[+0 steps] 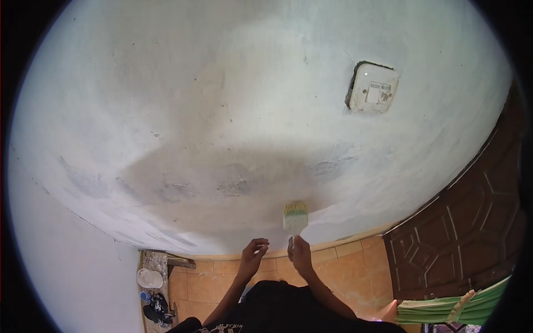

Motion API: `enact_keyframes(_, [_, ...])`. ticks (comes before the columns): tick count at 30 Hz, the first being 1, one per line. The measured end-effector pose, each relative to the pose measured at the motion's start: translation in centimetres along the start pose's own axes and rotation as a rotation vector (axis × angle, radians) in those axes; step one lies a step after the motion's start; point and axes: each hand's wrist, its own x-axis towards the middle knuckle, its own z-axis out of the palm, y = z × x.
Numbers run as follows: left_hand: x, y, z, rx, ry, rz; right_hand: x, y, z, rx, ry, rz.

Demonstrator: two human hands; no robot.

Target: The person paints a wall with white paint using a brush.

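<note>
My right hand (300, 256) is closed around the handle of a paintbrush (296, 218). The brush points upward, its wide pale head and yellow-green bristles in front of the lower part of the wall (266, 100). To the left, at about the same height, is my left hand (254, 257), its fingers loosely curled and apart, with nothing visible between them. Darker, rough patches (236, 186) mark the wall above both hands, and shadow falls across that area.
A light switch plate (375, 89) sits in a rough cutout at upper right. A dark carved wooden door (449, 238) and a green curtain (452, 308) are on the right. At lower left, a bench (154, 260) holds a white container (150, 278). The floor (350, 272) has orange tiles.
</note>
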Motion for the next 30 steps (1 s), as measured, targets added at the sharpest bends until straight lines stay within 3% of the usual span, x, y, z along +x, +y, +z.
enact_keyframes(3, [-0.4, -0.8, -1.1, 0.033, 0.016, -0.011, 0.4, -6.2, 2.1, 0.096, -0.159, -0.194])
enact_keyframes(5, [-0.6, -0.9, -1.4, 0.026, 0.016, -0.027, 1.1, -12.5, 3.8, 0.102, -0.13, -0.299])
enact_keyframes(8, [-0.2, -0.8, -1.4, 0.035, 0.012, 0.008, 3.7, -15.5, 3.6, 0.149, -0.183, -0.265])
enact_keyframes(11, [-0.1, 0.3, -1.4, 0.032, 0.049, 0.0, 5.0, -10.4, 2.8, 0.005, -0.094, -0.298])
enact_keyframes(13, [-0.1, 0.3, -1.5, 0.012, 0.079, -0.013, 4.4, -2.6, 1.7, -0.017, -0.093, -0.252])
enact_keyframes(14, [-0.2, -0.2, -1.7, 0.003, 0.089, -0.014, 2.8, -1.0, 1.6, -0.015, -0.084, -0.111])
enact_keyframes(15, [-0.3, -0.5, -1.9, -0.006, 0.098, -0.012, 1.1, 0.1, 1.5, -0.07, -0.09, -0.098])
enact_keyframes(17, [-0.3, -0.7, -2.1, -0.004, 0.089, 0.019, -1.7, -4.0, 3.4, -0.029, -0.143, 0.006])
enact_keyframes(20, [-0.9, -0.7, -2.4, 0.01, 0.065, 0.005, 0.1, -9.5, 5.0, -0.12, -0.275, -0.284])
enact_keyframes(23, [-0.4, -0.2, -2.2, 0.031, 0.026, 0.021, 1.8, -15.4, 6.8, 0.038, -0.323, -0.214])
enact_keyframes(25, [-0.3, 0.1, -2.6, 0.036, 0.027, 0.04, 3.0, -15.3, 7.5, 0.068, -0.314, -0.204])
enact_keyframes(30, [-0.3, 0.5, -3.9, 0.002, 0.107, 0.077, 0.5, -5.3, 6.3, -0.001, -0.294, -0.076])
